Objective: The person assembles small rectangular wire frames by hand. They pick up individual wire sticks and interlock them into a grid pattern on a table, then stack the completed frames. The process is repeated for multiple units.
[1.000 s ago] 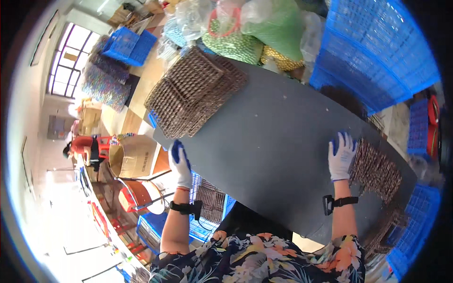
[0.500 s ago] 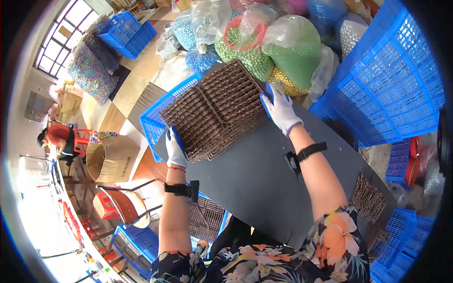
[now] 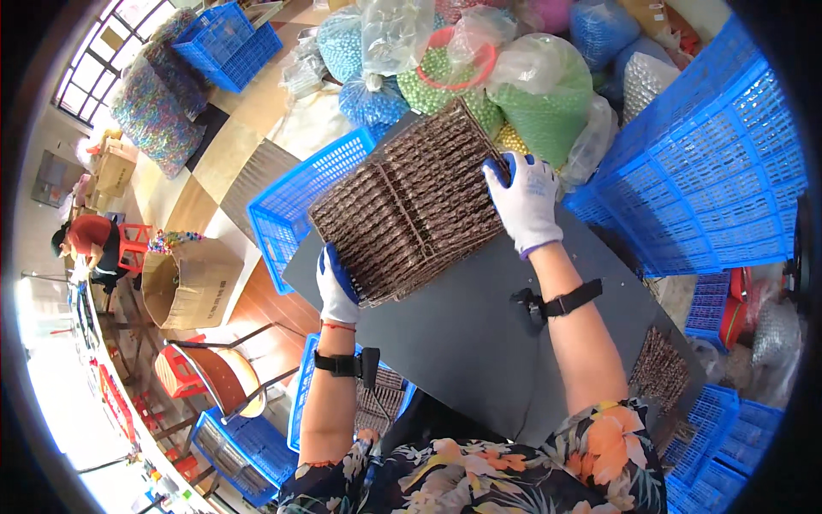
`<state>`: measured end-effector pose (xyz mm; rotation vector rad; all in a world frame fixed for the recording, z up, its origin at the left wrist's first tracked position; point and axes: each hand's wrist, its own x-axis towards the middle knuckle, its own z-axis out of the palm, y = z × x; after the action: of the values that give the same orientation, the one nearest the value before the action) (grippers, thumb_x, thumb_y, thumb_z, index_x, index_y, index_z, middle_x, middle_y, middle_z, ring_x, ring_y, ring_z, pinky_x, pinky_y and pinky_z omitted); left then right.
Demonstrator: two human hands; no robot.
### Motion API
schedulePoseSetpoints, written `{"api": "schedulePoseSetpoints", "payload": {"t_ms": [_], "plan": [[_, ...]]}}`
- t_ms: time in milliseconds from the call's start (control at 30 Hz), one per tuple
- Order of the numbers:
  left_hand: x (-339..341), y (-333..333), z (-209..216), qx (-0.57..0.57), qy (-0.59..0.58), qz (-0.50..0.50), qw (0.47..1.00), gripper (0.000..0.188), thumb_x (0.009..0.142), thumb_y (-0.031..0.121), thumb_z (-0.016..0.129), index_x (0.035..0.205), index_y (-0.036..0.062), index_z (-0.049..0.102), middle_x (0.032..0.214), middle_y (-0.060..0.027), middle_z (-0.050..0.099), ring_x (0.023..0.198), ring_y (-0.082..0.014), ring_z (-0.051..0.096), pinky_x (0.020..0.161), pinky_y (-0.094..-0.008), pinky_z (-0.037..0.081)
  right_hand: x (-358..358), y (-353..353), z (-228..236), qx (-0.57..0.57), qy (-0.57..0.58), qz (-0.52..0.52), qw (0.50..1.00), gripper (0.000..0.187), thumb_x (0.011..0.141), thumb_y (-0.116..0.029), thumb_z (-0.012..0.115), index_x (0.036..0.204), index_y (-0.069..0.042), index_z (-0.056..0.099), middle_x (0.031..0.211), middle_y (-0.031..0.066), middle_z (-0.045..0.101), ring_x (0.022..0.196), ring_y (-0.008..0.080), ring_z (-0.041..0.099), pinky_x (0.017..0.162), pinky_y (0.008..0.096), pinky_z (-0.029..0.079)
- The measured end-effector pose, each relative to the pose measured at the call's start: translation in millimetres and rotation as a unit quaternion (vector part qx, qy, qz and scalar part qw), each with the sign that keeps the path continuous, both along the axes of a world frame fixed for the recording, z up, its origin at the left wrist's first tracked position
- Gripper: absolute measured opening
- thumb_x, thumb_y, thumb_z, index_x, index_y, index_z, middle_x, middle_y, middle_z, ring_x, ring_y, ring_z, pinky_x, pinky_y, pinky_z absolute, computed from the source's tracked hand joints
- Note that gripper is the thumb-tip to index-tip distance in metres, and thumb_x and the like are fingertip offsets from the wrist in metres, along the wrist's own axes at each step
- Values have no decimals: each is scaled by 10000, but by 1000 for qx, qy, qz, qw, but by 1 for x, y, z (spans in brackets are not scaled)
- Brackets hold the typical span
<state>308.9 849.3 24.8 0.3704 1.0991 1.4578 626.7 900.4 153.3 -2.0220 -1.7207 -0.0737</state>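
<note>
Between my two white-and-blue gloved hands is a dark brown stack of wire racks (image 3: 409,204), with rows of bead-like brown strands and a wire bar across its middle. It sits slantwise over the far part of the dark table (image 3: 445,343); whether it touches the tabletop I cannot tell. My left hand (image 3: 337,287) is closed against the stack's near left end, thumb side up. Around the right end curls my right hand (image 3: 526,201), its fingers partly hidden. Just beyond the stack's left side, a blue plastic crate (image 3: 267,230) is partly covered by it.
Another brown rack pile (image 3: 659,370) lies at the table's right corner. Tall blue crates (image 3: 698,163) rise at the right. Clear bags of green balls (image 3: 548,120) and other colours crowd the far side. A chair (image 3: 224,377), a cardboard box (image 3: 190,283) and a seated person (image 3: 90,240) are left.
The stack and both hands have shifted right, away from the blue crate, uncovering more of it. My right hand has wrapped further around the stack's right end. The view has shifted slightly too.
</note>
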Motion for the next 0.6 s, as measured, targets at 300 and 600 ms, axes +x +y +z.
{"api": "schedulePoseSetpoints", "payload": {"t_ms": [300,600], "plan": [[-32,-38,22,137,321,21,937,366,1043,197,466,1343,-8,509,1320,-93,547,1197,-184,519,1049,-342,411,16,-64,-1,20,521,82,849,224,933,-20,618,1151,1,573,1018,67,618,933,117,610,825,282,513],[-4,-127,107,11,129,-253,959,395,1025,126,483,1389,-27,481,1332,-109,576,1209,-200,550,1059,-334,410,68,-265,-73,7,680,-131,722,363,972,-45,558,1320,54,530,1187,89,633,1068,156,614,966,283,481]]}}
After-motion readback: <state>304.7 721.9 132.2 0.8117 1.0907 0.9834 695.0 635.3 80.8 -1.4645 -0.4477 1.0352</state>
